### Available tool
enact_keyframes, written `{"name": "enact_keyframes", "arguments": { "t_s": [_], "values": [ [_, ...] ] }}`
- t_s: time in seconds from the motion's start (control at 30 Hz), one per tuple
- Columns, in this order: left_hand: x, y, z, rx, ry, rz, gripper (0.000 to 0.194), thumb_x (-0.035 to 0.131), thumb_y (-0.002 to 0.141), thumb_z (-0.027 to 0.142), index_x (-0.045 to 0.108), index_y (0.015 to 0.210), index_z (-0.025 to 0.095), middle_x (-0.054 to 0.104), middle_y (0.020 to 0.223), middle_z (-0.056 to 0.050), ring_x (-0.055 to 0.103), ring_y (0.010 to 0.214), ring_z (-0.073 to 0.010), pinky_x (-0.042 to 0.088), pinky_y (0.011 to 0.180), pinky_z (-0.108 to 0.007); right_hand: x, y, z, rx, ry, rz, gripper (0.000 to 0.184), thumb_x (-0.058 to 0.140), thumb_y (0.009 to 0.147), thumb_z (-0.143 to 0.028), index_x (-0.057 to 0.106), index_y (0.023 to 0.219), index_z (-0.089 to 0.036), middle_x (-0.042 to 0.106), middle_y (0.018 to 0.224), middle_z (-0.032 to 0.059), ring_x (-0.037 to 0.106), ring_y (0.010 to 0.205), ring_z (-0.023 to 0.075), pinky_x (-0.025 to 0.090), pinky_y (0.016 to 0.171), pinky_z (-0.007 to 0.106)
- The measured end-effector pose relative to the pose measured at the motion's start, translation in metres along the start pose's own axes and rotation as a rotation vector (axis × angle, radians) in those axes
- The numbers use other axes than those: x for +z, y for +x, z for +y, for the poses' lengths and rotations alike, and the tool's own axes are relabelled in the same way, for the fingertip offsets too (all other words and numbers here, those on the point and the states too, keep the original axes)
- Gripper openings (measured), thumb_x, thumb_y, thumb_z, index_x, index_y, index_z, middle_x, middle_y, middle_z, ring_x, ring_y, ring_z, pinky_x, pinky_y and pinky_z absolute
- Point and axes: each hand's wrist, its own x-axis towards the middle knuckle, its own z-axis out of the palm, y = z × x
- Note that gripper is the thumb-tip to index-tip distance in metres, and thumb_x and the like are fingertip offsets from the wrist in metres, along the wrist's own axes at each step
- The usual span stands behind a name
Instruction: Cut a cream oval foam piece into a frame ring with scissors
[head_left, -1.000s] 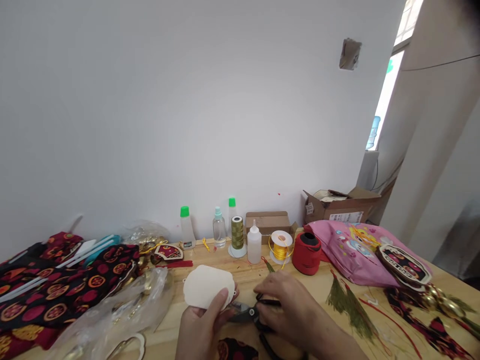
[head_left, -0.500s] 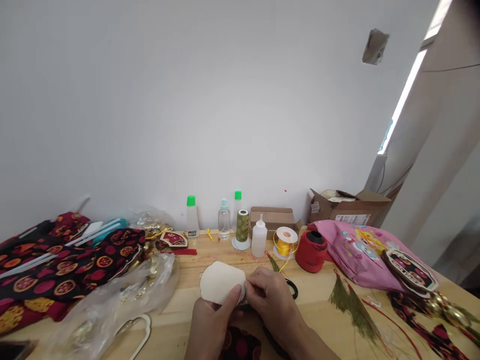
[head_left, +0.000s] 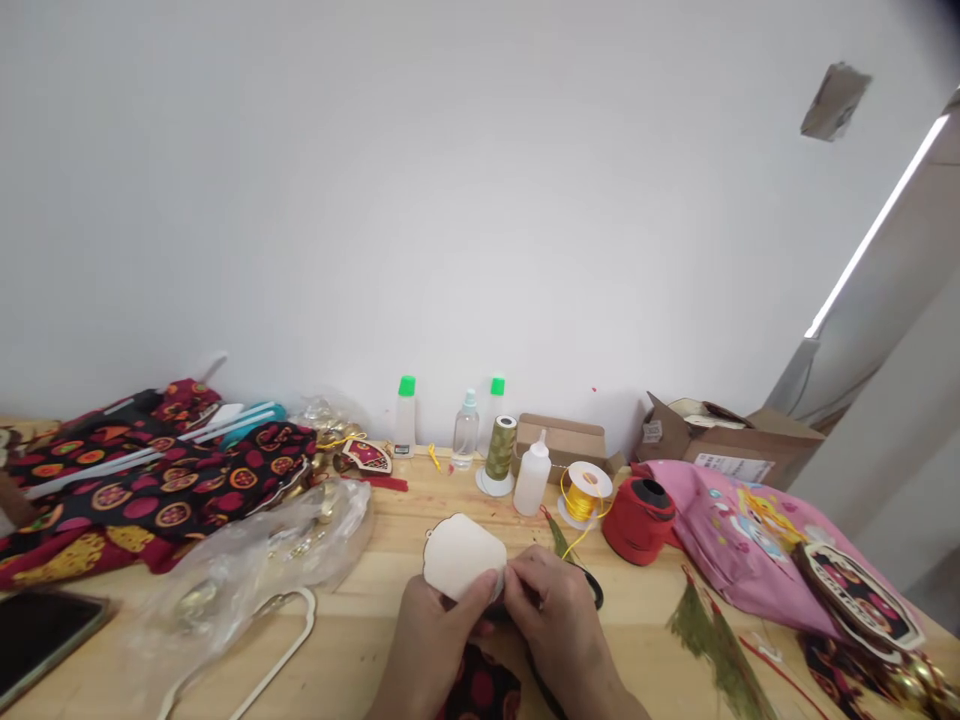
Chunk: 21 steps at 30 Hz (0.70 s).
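My left hand (head_left: 439, 635) grips a flat cream panel (head_left: 465, 558) with a dark scalloped outline and a small loop at its upper left. The thumb lies across the panel's lower right part. At the panel's right edge, my right hand (head_left: 555, 610) has thumb and fingertips pinched together; whatever is between them is too small to make out. Below the hands lies dark fabric with a red circle print (head_left: 487, 690). A black looped handle (head_left: 595, 588) shows beside my right hand, the rest hidden under it.
Behind the hands stand a white squeeze bottle (head_left: 532, 478), an olive thread spool (head_left: 501, 450), a yellow cord spool (head_left: 585, 495) and a red thread cone (head_left: 639, 520). Plastic bags (head_left: 255, 560), patterned fabric (head_left: 165, 490) and a phone (head_left: 45, 640) lie left. A pink bag (head_left: 720, 550) and green tassels (head_left: 705, 640) lie right.
The head view has turned left and tilted, so most things appear further right and more of the phone shows. Both hands keep nearly the same hold at the panel's edge.
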Motion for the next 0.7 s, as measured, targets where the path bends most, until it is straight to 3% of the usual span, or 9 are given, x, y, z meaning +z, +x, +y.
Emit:
{"name": "enact_keyframes", "arguments": {
  "t_s": [0.13, 0.27, 0.43, 0.57, 0.7],
  "values": [
    [0.000, 0.000, 0.000, 0.003, 0.008, 0.024, 0.023, 0.064, 0.062, 0.029, 0.065, 0.071, 0.008, 0.069, 0.063, -0.007, 0.059, 0.053, -0.0158, 0.048, 0.046, -0.022, 0.004, 0.000, 0.001, 0.020, 0.083, 0.049, 0.029, 0.042, 0.078, -0.018, 0.052, 0.051, -0.016, 0.051, 0.054, -0.0004, 0.045, 0.053, 0.0094, 0.032, 0.049, 0.018],
    [-0.003, 0.001, 0.000, -0.021, -0.031, 0.011, 0.026, 0.061, 0.065, 0.031, 0.065, 0.075, 0.008, 0.069, 0.068, -0.010, 0.061, 0.058, -0.0179, 0.048, 0.046, -0.022, -0.002, 0.001, -0.002, 0.007, 0.157, -0.032, 0.031, 0.038, 0.083, -0.023, 0.054, 0.058, -0.016, 0.052, 0.058, -0.0007, 0.047, 0.056, 0.0093, 0.033, 0.052, 0.018],
    [-0.004, 0.002, -0.005, -0.013, -0.035, -0.057, 0.022, 0.060, 0.066, 0.027, 0.065, 0.073, 0.007, 0.070, 0.070, -0.011, 0.062, 0.061, -0.0187, 0.049, 0.050, -0.024, 0.000, -0.003, -0.001, -0.044, -0.103, -0.053, 0.029, 0.036, 0.083, -0.017, 0.054, 0.060, -0.016, 0.054, 0.061, 0.0018, 0.049, 0.056, 0.0107, 0.032, 0.053, 0.020],
    [-0.001, 0.002, -0.006, -0.002, -0.041, -0.031, 0.018, 0.061, 0.064, 0.023, 0.065, 0.074, 0.008, 0.070, 0.072, -0.010, 0.062, 0.058, -0.0179, 0.050, 0.052, -0.026, 0.013, -0.008, 0.002, -0.071, -0.358, -0.020, 0.014, 0.048, 0.073, -0.019, 0.054, 0.061, -0.016, 0.056, 0.061, 0.0037, 0.050, 0.053, 0.0132, 0.029, 0.048, 0.022],
    [-0.001, 0.000, -0.003, -0.003, -0.030, -0.008, 0.016, 0.061, 0.064, 0.021, 0.065, 0.071, 0.008, 0.070, 0.068, -0.010, 0.062, 0.057, -0.0177, 0.050, 0.052, -0.025, 0.018, -0.008, 0.002, -0.023, -0.378, 0.037, 0.019, 0.043, 0.076, -0.018, 0.052, 0.059, -0.016, 0.055, 0.058, 0.0031, 0.049, 0.051, 0.0130, 0.028, 0.046, 0.022]
  ]
}}
